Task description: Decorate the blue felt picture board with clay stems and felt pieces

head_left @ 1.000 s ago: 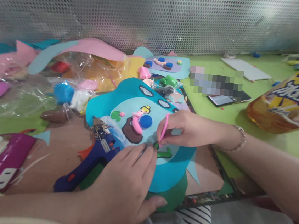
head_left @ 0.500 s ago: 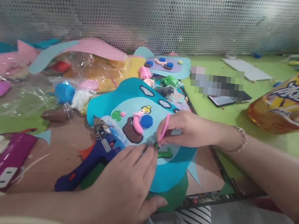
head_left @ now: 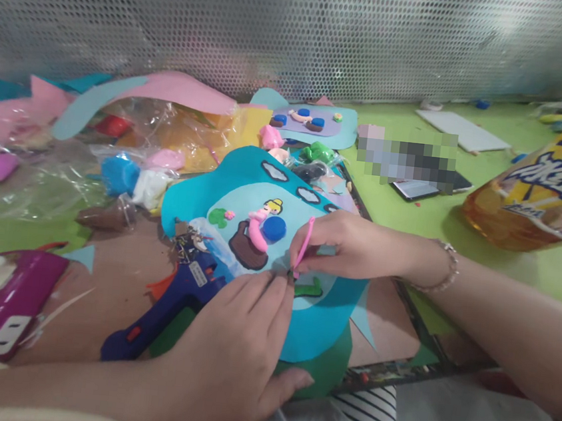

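A blue foam picture board (head_left: pixel 244 180) with clay figures lies in front of me: a pink figure in a brown pot (head_left: pixel 250 244) and a blue disc. My right hand (head_left: pixel 352 245) pinches a thin pink modelling tool (head_left: pixel 303 243), its tip at a small green clay piece (head_left: pixel 309 287) on the board. My left hand (head_left: pixel 241 347) lies palm down on the board's near edge, fingers together, fingertips touching the spot beside the tool tip. A blue glue gun (head_left: pixel 165 309) lies just left of my left hand.
Clay lumps in plastic wrap (head_left: pixel 128 178) and pink and blue foam sheets clutter the left. A second foam picture (head_left: pixel 310 123) lies behind. A phone (head_left: pixel 429 186) and an orange snack bag (head_left: pixel 544 191) sit right on the green table. Perforated metal screen at the back.
My right hand and the pink tool have shifted slightly left toward my left fingertips. Little else has moved.
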Tool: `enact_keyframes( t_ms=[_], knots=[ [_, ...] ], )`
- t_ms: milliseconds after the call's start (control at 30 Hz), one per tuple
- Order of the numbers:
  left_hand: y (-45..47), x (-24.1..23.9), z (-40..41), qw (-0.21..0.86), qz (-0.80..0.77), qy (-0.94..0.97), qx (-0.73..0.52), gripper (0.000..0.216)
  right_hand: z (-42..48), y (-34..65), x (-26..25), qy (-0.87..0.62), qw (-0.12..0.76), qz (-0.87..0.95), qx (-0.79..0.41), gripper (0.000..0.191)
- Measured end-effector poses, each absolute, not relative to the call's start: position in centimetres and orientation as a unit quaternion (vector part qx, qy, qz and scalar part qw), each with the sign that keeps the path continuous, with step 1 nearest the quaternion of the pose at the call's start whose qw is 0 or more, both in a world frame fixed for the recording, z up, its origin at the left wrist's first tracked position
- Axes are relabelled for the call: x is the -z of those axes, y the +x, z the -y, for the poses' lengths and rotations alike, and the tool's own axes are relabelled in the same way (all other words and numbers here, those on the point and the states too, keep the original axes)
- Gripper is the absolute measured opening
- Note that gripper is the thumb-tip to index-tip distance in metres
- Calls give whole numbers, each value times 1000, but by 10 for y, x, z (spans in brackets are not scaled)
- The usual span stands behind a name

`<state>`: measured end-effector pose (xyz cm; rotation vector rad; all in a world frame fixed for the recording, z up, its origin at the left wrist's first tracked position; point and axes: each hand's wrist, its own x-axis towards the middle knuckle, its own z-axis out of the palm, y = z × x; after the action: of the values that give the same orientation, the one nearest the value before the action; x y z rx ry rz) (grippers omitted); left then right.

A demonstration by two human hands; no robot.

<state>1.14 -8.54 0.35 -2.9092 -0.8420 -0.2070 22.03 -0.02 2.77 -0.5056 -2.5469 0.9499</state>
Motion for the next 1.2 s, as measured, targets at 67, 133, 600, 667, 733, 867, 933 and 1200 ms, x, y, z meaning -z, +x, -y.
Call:
enact_keyframes(
  t_ms=[67, 133, 600, 667, 733, 867, 933, 1200],
  knots=[
    [12, -4, 85, 54, 275, -957, 69, 65, 0, 220, -28, -169, 183, 902, -352, 3],
    [12, -4, 85, 55, 274, -957, 71, 65, 0, 220, -27, -172, 183, 902, -352, 3],
    [10, -4, 85, 55, 279, -957, 58, 65, 0, 220, -27, -178, 177, 900, -355, 3],
    [11, -4, 85, 60, 277, -957, 62, 65, 0, 219, -28, -182, 177, 899, -356, 2],
    [12, -4, 85, 65, 276, -957, 65, 65, 0, 219, -28, -187, 181, 899, -353, 3],
    [12, -5, 86, 63, 277, -956, 68, 63, 1, 218, -27, -183, 175, 893, -372, 3],
    [12, -5, 86, 59, 274, -957, 73, 63, 2, 218, -27, -188, 172, 891, -377, 3],
    [12, -5, 85, 76, 266, -956, 96, 62, 3, 216, -28, -185, 176, 895, -366, 5]
  ],
)
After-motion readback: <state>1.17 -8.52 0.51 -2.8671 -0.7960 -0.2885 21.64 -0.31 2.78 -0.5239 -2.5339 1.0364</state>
